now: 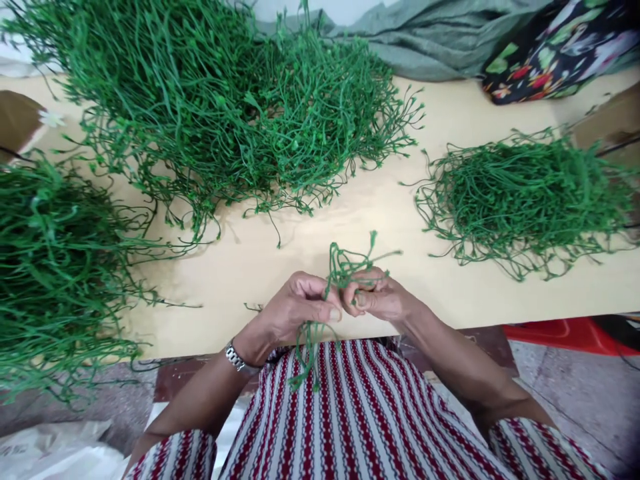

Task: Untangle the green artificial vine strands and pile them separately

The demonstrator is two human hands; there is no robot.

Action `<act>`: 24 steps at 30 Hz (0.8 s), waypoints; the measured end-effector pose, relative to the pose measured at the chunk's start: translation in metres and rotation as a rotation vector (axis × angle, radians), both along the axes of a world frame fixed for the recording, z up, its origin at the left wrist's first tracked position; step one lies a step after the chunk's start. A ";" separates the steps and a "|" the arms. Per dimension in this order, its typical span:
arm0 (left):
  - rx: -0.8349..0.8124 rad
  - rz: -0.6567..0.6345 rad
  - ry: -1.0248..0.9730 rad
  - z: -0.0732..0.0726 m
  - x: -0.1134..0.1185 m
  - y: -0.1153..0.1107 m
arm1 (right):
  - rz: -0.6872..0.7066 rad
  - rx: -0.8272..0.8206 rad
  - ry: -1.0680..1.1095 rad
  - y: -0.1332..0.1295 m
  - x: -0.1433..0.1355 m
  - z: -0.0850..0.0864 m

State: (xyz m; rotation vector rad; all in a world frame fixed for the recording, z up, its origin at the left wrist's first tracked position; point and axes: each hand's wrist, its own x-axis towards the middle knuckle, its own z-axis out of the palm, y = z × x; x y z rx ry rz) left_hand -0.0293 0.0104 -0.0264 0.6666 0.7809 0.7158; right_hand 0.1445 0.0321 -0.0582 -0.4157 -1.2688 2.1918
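Note:
Near the table's front edge, my left hand (311,303) is closed on a small bunch of green plastic stems (343,263), with stem ends hanging below it over the striped shirt. My right hand (373,297) is right beside it, thumb and fingers pinched on part of the same stems. More stems fan out above both hands. A large heap of green stems (225,107) lies at the back, another heap (55,267) at the left, and a smaller pile (530,200) at the right.
The pale table (240,267) carries the heaps. Grey-green cloth (430,40) and a black floral cloth (555,53) lie at the back. Brown cardboard (17,123) is at the left edge. A red object (565,333) sits below the table's right front edge.

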 end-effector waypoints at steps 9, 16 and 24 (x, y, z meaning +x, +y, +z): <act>0.232 0.181 0.240 -0.006 -0.011 0.011 | -0.254 0.208 -0.444 0.002 0.015 0.009; 0.390 0.186 0.362 0.000 -0.003 0.009 | -0.288 0.388 -0.608 0.007 0.001 0.018; 0.536 0.309 0.499 -0.011 0.005 0.001 | -0.417 0.373 -0.549 -0.005 -0.015 0.006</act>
